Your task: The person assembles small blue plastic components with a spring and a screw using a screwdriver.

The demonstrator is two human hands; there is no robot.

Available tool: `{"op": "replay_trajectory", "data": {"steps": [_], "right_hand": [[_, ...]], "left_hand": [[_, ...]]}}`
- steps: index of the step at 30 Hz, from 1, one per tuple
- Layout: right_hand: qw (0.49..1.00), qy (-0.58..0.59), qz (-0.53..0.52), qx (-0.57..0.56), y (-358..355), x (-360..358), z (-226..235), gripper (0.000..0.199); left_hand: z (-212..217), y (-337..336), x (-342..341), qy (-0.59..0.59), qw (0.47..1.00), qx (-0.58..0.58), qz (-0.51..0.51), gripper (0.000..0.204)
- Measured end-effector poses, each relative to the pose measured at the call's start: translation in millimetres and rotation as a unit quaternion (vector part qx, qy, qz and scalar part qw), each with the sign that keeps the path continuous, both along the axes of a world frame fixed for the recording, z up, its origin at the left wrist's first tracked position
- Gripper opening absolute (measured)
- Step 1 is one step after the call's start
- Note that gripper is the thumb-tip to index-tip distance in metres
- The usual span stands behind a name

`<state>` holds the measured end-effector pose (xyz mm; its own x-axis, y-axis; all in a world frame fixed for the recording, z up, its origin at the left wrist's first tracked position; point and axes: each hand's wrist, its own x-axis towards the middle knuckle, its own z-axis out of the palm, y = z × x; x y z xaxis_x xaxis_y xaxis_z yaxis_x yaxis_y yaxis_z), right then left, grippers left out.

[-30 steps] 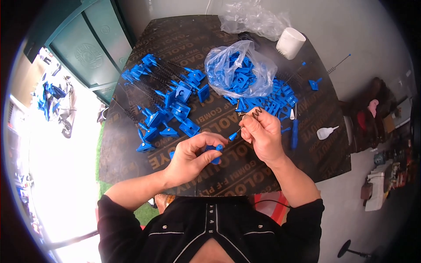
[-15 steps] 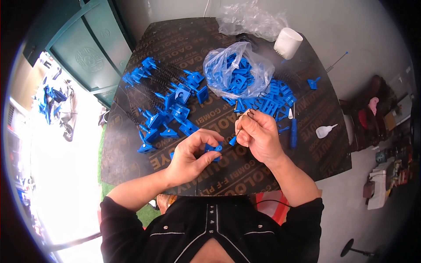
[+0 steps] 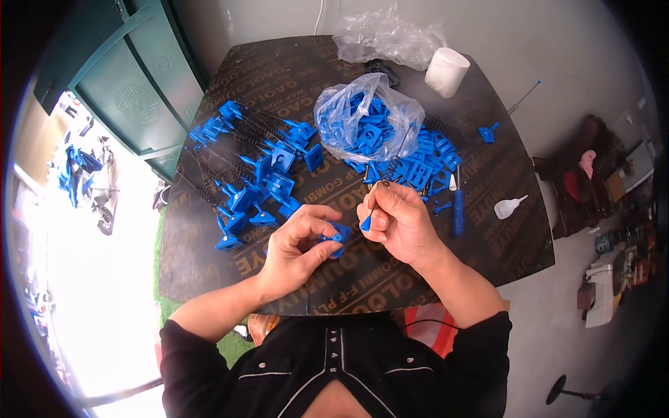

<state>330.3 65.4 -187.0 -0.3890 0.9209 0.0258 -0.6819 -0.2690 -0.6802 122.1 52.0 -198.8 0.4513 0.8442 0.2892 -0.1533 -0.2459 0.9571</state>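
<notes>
My left hand [image 3: 300, 245] pinches a small blue plastic bracket [image 3: 337, 237] over the near part of the dark table [image 3: 209, 279]. Close to its right, my right hand [image 3: 398, 221] grips a thin rod with a blue tip [image 3: 365, 223] and a black coil spring [image 3: 391, 169] rising from the fingers. The blue tip points down toward the bracket, a short gap apart. Both hands hover just above the tabletop.
Finished blue brackets with black springs [image 3: 258, 167] lie at the left middle. A clear bag of blue parts [image 3: 366, 125] and loose blue parts [image 3: 432, 160] sit beyond the hands. A white cup [image 3: 446, 71], crumpled plastic [image 3: 390, 42], blue screwdriver [image 3: 458, 209] and white dropper bottle [image 3: 507, 207] lie nearby.
Both hands have drawn slightly nearer to me and closer together. The rod's blue tip has come down toward the bracket in my left hand.
</notes>
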Motion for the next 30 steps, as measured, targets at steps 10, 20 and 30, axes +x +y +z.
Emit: {"op": "replay_trajectory", "data": {"steps": [10, 20, 30], "right_hand": [[0.955, -0.253, -0.038, 0.151, -2.7, 8.4, 10.6, 0.023], [0.784, -0.564, 0.103, 0.236, 4.3, 16.6, 22.3, 0.024], [0.788, -0.580, 0.042, 0.204, -13.7, 12.2, 10.2, 0.019]], "left_hand": [[3.2, 1.4, -2.2, -0.026, 0.999, -0.022, 0.021, 0.010], [5.9, 6.8, -5.4, -0.077, 0.988, 0.004, 0.131, 0.010], [1.1, 8.0, -7.2, -0.086, 0.987, 0.013, 0.134, 0.011]]}}
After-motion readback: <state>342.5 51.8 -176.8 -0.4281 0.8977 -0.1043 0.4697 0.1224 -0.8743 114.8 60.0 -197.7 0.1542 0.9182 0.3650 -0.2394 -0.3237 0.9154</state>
